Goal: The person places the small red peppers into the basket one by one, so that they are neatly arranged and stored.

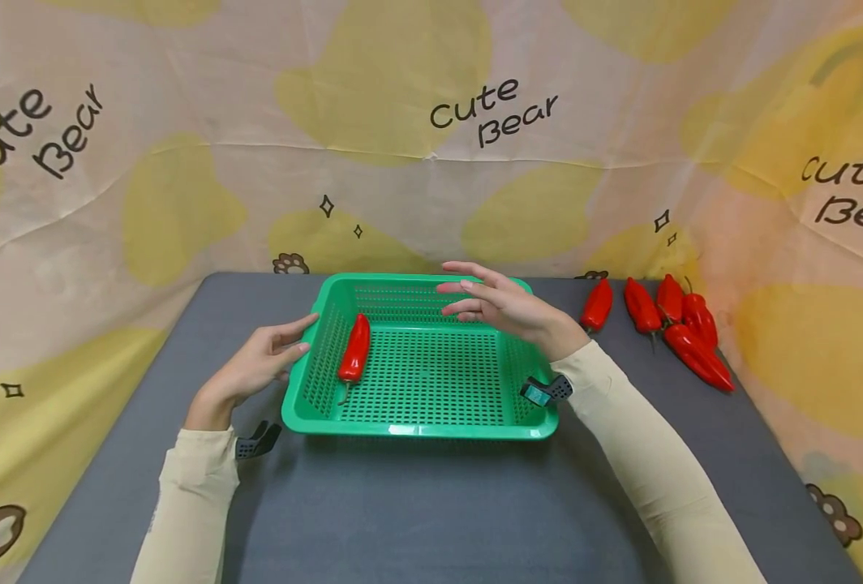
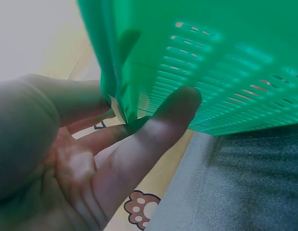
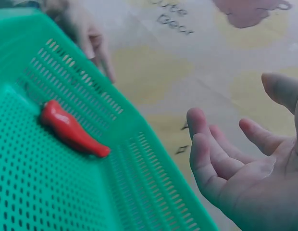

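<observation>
A green plastic basket (image 1: 417,431) with perforated walls and floor stands in the middle of the grey table. At its left rim is my left hand (image 1: 259,361), holding the edge; in the left wrist view one finger (image 2: 175,110) lies against the perforated outer wall. A single red chili pepper (image 1: 354,349) lies lengthwise inside, near the left wall, its stem toward me. My right hand (image 1: 500,302) hovers over the basket's back right part, fingers spread and loosely bent. In the right wrist view nothing lies between those fingers.
Right of the basket, one red pepper (image 1: 596,305) lies by itself. Farther right, several more form a loose cluster, including a long pepper (image 1: 697,357) near the table's right edge. A patterned cloth (image 1: 402,186) hangs behind the table (image 1: 417,511) and along its sides.
</observation>
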Demonstrator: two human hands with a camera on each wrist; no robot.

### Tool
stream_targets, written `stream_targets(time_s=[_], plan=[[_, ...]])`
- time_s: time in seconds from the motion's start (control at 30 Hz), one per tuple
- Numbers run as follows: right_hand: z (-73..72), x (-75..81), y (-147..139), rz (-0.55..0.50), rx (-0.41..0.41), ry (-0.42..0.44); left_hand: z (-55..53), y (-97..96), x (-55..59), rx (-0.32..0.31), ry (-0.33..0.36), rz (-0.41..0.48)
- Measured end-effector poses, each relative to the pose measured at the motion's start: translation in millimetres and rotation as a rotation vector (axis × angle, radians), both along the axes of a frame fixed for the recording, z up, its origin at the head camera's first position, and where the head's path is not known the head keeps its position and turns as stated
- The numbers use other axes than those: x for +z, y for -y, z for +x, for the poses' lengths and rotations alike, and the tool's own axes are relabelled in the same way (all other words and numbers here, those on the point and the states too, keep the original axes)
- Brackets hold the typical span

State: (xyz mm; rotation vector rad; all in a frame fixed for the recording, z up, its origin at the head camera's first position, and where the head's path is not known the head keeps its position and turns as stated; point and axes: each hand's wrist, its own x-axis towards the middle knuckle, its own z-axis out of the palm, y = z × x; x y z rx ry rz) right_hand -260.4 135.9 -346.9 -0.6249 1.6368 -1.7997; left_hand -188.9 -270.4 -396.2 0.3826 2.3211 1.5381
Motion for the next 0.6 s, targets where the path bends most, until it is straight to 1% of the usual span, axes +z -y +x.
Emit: stream_targets(time_s=[0.27, 0.4, 0.5, 0.6], plan=[[5.0, -3.2, -25, -0.071, -0.061, -0.063, -0.8, -0.1, -0.3, 0.001, -0.007, -0.001], [9.8, -8.9, -38, -0.144, -0.081, -0.085, -0.8, 0.0, -0.5, 0.000, -0.007, -0.002], [13.9, -12.8, -49, -0.206, -0.095, -0.087, -0.8, 0.0, -0.5, 0.000, -0.008, -0.003], [16.9, -14.5, -58, -0.241, -0.110, -0.098, -0.6, 0.1, -0.5, 0.002, -0.013, -0.004]])
